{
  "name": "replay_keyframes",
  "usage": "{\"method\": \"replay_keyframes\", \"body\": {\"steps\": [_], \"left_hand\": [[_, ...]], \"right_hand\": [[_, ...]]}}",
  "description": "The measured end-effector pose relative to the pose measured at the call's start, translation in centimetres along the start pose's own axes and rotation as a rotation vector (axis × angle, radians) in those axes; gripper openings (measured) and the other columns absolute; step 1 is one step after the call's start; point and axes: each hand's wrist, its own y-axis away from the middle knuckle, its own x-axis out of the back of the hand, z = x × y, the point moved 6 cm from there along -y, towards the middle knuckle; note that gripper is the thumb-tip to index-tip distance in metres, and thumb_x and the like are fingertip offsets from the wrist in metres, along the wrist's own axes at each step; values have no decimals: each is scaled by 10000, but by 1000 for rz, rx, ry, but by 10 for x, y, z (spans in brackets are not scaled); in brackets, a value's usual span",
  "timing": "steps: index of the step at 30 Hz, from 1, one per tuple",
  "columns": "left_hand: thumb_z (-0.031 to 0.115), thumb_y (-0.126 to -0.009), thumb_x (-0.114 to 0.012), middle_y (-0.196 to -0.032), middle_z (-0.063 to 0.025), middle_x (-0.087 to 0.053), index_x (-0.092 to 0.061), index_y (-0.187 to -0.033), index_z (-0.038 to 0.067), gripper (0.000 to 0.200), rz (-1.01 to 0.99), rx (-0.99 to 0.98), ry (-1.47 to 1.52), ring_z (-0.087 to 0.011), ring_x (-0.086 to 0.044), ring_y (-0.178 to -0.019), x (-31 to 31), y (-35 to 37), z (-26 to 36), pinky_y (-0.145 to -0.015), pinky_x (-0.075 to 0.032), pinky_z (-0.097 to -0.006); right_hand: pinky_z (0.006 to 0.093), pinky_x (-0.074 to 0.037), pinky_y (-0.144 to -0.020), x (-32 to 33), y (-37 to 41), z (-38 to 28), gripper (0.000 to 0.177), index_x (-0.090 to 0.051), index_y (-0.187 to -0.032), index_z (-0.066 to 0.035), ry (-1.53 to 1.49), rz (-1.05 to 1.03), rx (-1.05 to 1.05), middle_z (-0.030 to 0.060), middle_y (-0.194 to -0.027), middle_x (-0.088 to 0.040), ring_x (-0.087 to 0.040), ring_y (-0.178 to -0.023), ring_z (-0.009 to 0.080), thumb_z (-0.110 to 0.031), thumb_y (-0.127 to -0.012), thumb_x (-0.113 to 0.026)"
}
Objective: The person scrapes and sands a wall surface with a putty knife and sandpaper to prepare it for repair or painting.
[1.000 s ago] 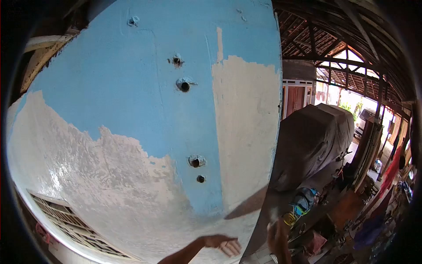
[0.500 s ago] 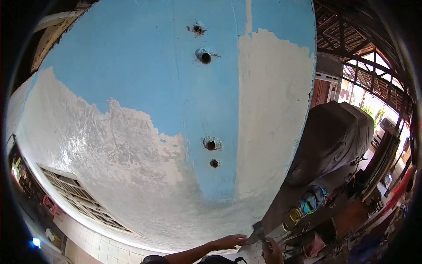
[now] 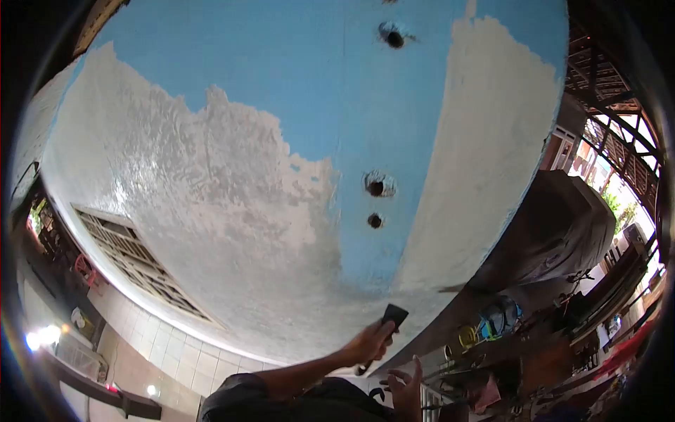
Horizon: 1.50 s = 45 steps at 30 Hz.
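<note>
My left hand point(image 3: 373, 343) is wrapped round the handle of a putty knife point(image 3: 396, 316), its broad dark blade pointing up and overlapping the lower part of the wall in this view. Lower and to the right, my right hand point(image 3: 405, 388) is raised with fingers apart and nothing in it. Both hands are at the bottom of the view, in front of the wall point(image 3: 239, 211). Blue paint covers its upper part and a strip down the middle. Whitish-grey filler with ragged edges coats the lower left and the right side.
Several holes, among them one rough-edged hole point(image 3: 377, 188), pierce the blue strip. A slatted vent point(image 3: 137, 257) sits low on the left. Beyond the wall's right edge stand a covered bulky object point(image 3: 562, 228) and clutter on the floor. White tiles point(image 3: 179, 355) line the wall's foot.
The putty knife has passed from my right hand to my left, which has risen. My right hand has opened and moved slightly left. The view has shifted, so the wall appears higher and farther right.
</note>
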Motion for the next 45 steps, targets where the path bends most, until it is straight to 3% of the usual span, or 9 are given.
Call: {"method": "replay_keyframes", "body": {"steps": [4, 7, 11, 15, 24, 33, 36, 40, 45], "left_hand": [[426, -1003, -444, -758, -26, -518, -484, -1096, 69, 372, 150, -109, -198, -96, -484, -540, 22, 42, 76, -459, -412, -260], [315, -1013, -455, -791, -19, -523, -480, -1208, 66, 317, 197, -383, -75, -78, -498, -592, 51, 76, 140, -480, -416, -218], [256, -1031, -427, -590, -46, -556, -534, -980, -19, 300, 435, -762, -287, -86, -492, -451, 53, 136, 242, -436, -412, -239], [326, -1015, -473, -527, -20, -522, -576, -894, -2, 364, 589, -803, -498, -75, -479, -428, 56, 150, 296, -426, -410, -244], [357, -998, -509, -482, -1, -494, -594, -801, 35, 387, 647, -837, -583, -55, -435, -377, 56, 144, 310, -367, -344, -211], [352, -997, -510, -487, -21, -515, -583, -772, 38, 393, 650, -893, -492, -69, -463, -384, 61, 138, 300, -364, -356, -222], [344, -996, -513, -495, -23, -537, -606, -753, 29, 408, 650, -873, -461, -62, -488, -400, 63, 136, 293, -380, -380, -218], [352, -994, -514, -471, -20, -509, -593, -753, 35, 406, 700, -847, -486, -67, -449, -366, 67, 139, 290, -358, -347, -219], [350, -990, -525, -465, -11, -498, -585, -756, 51, 384, 707, -853, -513, -62, -421, -344, 69, 143, 297, -342, -327, -221]], "right_hand": [[293, -527, -688, 8, -7, 5, 715, -172, -1486, -90, 140, -33, 73, 197, -1030, -605, -666, -818, 213, -50, -904, -586], [301, -528, -699, 18, -12, 7, 680, -220, -1472, -64, 190, -9, 87, 182, -1025, -610, -659, -824, 208, -51, -901, -590], [290, -500, -719, 24, -17, 8, 595, -290, -1441, -36, 318, -21, 119, 162, -986, -632, -660, -834, 194, -105, -929, -584], [280, -495, -731, 11, -16, -7, 518, -362, -1400, -22, 372, -83, 79, 157, -1003, -638, -654, -845, 182, -115, -935, -570], [286, -509, -742, 21, -17, 19, 479, -436, -1350, -17, 348, -20, 24, 127, -962, -661, -654, -851, 165, -159, -922, -597], [398, -479, -802, 52, -28, 54, 415, -523, -1259, -42, 934, 98, 351, 135, -927, -661, -636, -865, 299, -177, -878, -616], [551, -379, -967, 64, -24, 90, 482, -523, -1296, -134, 1182, 26, 197, 117, -1019, -631, -583, -1045, 311, -341, -871, -619], [591, -380, -910, 74, -11, 127, 509, -565, -1257, -174, 1335, -61, -61, 98, -1025, -669, -631, -1008, 305, -430, -825, -647], [474, -473, -841, 62, -7, 112, 494, -579, -1248, -133, 1317, -150, -120, 113, -969, -690, -657, -935, 302, -445, -865, -586]]}}
